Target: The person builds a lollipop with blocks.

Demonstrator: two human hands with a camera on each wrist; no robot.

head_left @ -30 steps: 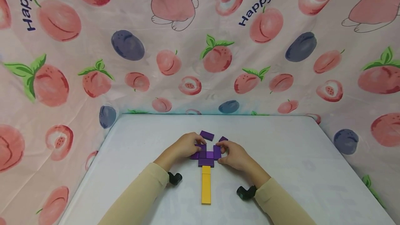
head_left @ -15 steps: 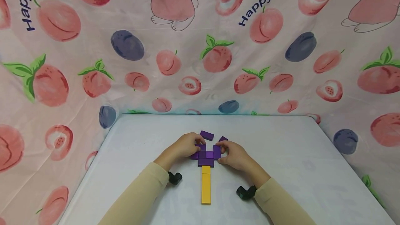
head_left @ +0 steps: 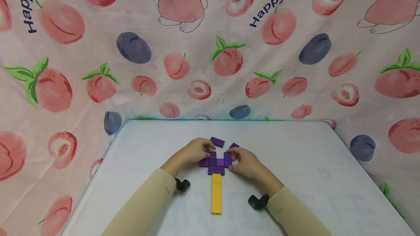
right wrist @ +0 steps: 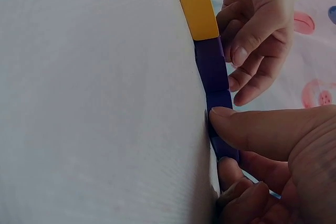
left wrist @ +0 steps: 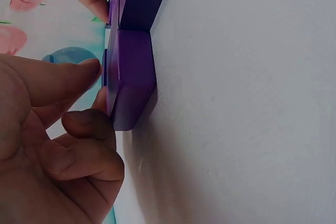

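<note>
Flat purple blocks form a joined figure in the middle of the white table, with a near purple block (head_left: 216, 170) lying across the top of a yellow strip (head_left: 216, 197). My right hand (head_left: 247, 163) pinches the right-hand upright purple block (head_left: 228, 159) end to end, thumb at its near end and a finger at the far one. Over the left side of the figure is my left hand (head_left: 196, 152), fingers loosely bent. In the left wrist view its thumb (left wrist: 79, 80) stands apart from the left purple block (left wrist: 134, 72), with the other fingertips close beside that block.
Behind the figure lie a loose purple block (head_left: 217, 142) and another purple piece (head_left: 234, 145), partly hidden by the right hand. Black wrist devices (head_left: 258, 202) hang under both sleeves. A fruit-print cloth (head_left: 203, 46) rises at the table's back edge.
My left hand has shifted slightly up and left, easing off the purple blocks. The right hand and the blocks stay where they were.
</note>
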